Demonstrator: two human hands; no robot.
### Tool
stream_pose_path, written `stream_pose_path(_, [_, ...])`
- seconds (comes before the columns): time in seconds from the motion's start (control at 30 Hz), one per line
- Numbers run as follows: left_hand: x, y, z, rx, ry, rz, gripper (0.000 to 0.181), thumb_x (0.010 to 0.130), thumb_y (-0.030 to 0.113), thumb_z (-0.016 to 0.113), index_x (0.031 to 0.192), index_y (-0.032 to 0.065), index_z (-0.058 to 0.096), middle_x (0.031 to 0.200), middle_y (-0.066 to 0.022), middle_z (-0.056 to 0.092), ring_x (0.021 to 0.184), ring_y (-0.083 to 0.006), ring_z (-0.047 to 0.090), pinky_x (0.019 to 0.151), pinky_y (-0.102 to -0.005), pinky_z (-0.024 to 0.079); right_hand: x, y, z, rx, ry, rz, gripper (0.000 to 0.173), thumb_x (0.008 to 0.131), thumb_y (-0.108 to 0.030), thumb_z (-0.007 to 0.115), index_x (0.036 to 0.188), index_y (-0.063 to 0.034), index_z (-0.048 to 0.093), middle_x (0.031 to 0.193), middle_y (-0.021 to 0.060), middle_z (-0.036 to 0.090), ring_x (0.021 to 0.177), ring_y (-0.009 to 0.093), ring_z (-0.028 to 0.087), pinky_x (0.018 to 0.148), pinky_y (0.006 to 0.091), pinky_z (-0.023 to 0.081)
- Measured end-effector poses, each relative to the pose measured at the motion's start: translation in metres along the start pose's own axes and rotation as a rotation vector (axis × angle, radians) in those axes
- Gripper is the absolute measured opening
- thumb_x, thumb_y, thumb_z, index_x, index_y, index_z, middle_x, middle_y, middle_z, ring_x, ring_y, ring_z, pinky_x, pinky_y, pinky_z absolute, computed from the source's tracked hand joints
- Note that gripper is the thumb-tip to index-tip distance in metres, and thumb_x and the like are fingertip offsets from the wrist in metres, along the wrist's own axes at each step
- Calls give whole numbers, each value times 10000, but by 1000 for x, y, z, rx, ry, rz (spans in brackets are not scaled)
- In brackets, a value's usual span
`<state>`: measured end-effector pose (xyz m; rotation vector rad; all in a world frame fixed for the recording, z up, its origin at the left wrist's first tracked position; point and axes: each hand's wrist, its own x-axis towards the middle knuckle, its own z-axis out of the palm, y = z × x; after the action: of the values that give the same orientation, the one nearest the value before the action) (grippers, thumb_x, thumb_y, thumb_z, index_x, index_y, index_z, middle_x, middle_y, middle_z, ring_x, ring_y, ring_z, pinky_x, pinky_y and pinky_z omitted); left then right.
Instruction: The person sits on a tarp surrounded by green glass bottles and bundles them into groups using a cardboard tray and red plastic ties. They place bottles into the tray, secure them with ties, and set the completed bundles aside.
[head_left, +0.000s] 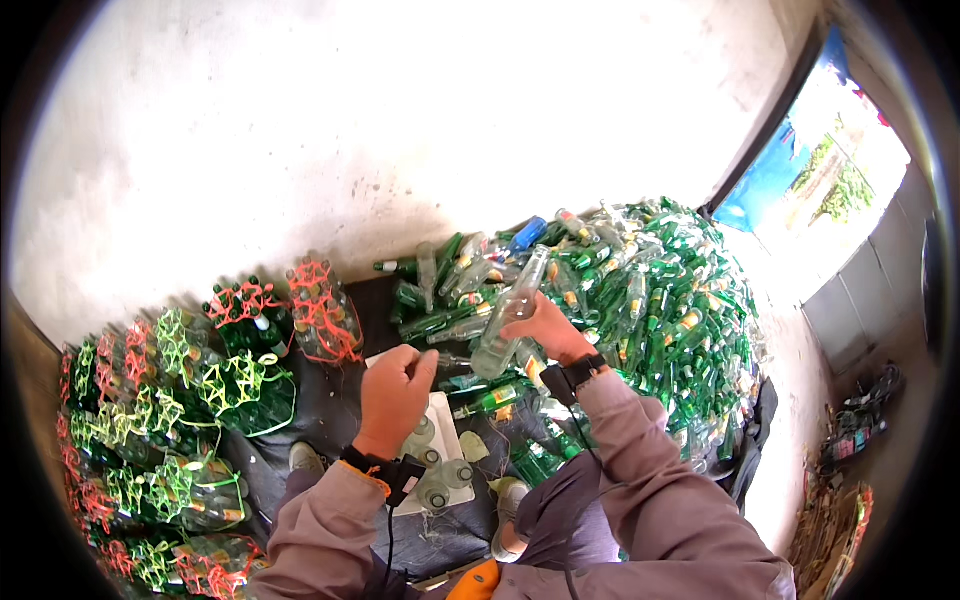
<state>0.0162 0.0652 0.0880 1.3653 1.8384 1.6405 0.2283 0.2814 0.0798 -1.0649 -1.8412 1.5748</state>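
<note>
A clear glass bottle (504, 330), tilted with its neck up and to the right, is in my right hand (551, 330). That hand is over the near edge of a large heap of green and clear glass bottles (660, 300). My left hand (396, 397) is curled into a loose fist above a white tray (450, 420); no object shows in it, though its palm side is hidden. Several clear bottles (456, 474) stand upright on the tray, partly covered by my left hand and wrist.
Bundles of bottles tied with green twine (244, 390) and red twine (324, 307) stand in rows at the left. A black sheet (330, 420) covers the floor. Behind rises a pale wall (375, 112). Flattened cardboard (832, 532) lies at the lower right, below an opening to outdoors (832, 172).
</note>
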Motion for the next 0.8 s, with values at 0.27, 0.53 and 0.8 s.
stream_pose_path(0.27, [-7, 23, 8, -305, -683, -210, 742, 786, 294, 875, 1378, 53, 498, 1130, -93, 650, 1063, -146, 612, 906, -319, 498, -98, -58, 50, 682, -334, -263, 725, 750, -129, 834, 1382, -13, 499, 1302, 126, 604, 1233, 265, 595, 1117, 436, 437])
stream_pose_path(0.53, [-21, 17, 18, 133, -402, -78, 589, 685, 317, 879, 1109, 59, 561, 1026, -153, 681, 948, -325, 681, 796, -410, 535, -68, -40, 96, 835, -187, -250, 285, 930, -160, 698, 1176, -62, 592, 1124, 57, 662, 1031, 143, 618, 922, 305, 493])
stream_pose_path(0.8, [-13, 8, 11, 461, -255, 101, 639, 651, 244, 858, 1178, 50, 552, 989, -131, 643, 925, -333, 655, 777, -438, 524, -57, -39, 88, 738, -48, -287, 186, 981, -210, 655, 1098, -70, 619, 1028, 21, 688, 928, 101, 623, 854, 276, 493])
